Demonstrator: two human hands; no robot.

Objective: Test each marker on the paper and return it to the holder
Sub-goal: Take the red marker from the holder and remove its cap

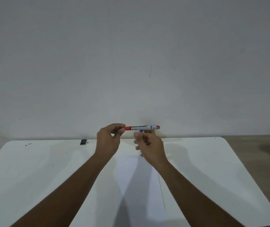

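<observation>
1. Marker [141, 127]: white barrel with a red cap and a red end plug, held level in the air above the far edge of the bench [213, 169], in front of the plain wall [131, 54].
2. Left hand [108, 140]: fingers and thumb pinched round the marker's red cap end, bare forearm reaching in from the near edge.
3. Right hand [147, 143]: just below the marker's barrel, fingers loosely curled and partly apart. Whether any fingertip touches the barrel cannot be told.
4. Small blue object [141, 131]: seen just under the barrel at the right hand's fingertips; too small to identify, and whether the hand grips it cannot be told.
5. Paper [137, 181]: white sheet lying flat on the bench between the two forearms, running toward the near edge, with arm shadows falling across it.
6. Small dark object [83, 142]: lies at the far edge of the bench, left of the hands.
7. Dark specks [28, 144]: near the far left corner.
</observation>
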